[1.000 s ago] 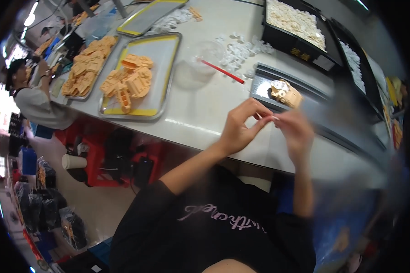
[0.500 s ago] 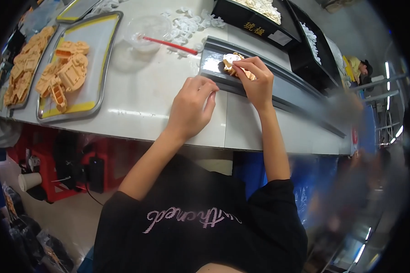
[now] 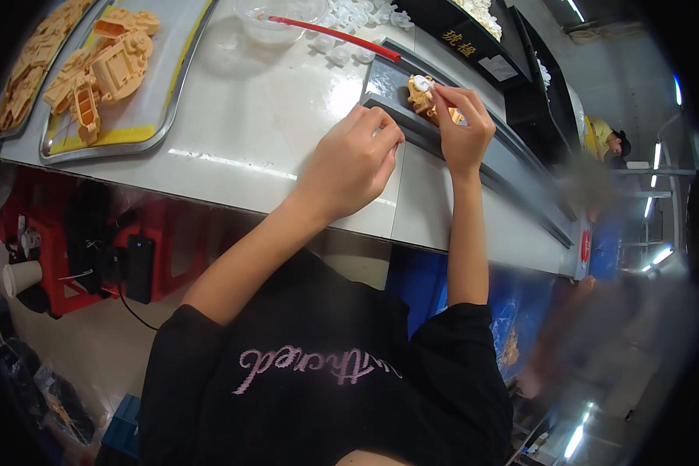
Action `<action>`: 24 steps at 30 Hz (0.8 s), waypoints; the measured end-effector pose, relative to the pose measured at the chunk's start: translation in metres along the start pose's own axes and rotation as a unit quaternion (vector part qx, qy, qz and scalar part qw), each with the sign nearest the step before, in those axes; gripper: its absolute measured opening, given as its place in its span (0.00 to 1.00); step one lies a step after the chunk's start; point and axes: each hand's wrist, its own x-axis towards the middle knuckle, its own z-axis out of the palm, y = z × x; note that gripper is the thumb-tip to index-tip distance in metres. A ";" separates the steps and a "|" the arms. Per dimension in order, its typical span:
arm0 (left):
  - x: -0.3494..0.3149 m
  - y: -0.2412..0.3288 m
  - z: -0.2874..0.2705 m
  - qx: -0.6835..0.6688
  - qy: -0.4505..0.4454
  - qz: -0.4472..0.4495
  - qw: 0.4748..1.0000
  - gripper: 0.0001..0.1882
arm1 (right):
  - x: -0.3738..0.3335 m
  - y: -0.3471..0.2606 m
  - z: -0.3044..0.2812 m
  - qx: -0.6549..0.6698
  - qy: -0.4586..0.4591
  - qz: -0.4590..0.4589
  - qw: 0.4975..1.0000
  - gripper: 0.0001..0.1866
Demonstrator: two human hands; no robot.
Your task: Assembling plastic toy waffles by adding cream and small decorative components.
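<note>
A tan molded plastic part (image 3: 419, 101) rests on the grey channel-shaped rail (image 3: 384, 83), with a small round white plastic piece (image 3: 422, 83) on its top. The thumb and forefinger of my right hand (image 3: 467, 133) are pinched together at the white piece, partly covering the tan part. Beside the rail's near edge, my left hand (image 3: 349, 165) is closed with its fingers curled in. Whatever may be between its fingertips is hidden.
At the left, a metal tray (image 3: 151, 138) edged in yellow holds several tan parts. Above the rail's near end lie a red stick (image 3: 334, 35), a clear plastic bowl (image 3: 276, 27) and loose translucent white pieces (image 3: 357, 15). Black bins (image 3: 458, 35) with white pieces stand behind the rail.
The whole scene has shifted as my head turned, bringing the rail slightly up and right. My left fingers have curled in more; my right fingertips remain at the white piece.
</note>
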 end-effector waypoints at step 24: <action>0.000 0.000 0.000 0.009 -0.020 0.005 1.000 0.07 | -0.001 -0.004 -0.002 -0.047 -0.005 -0.050 0.998 0.08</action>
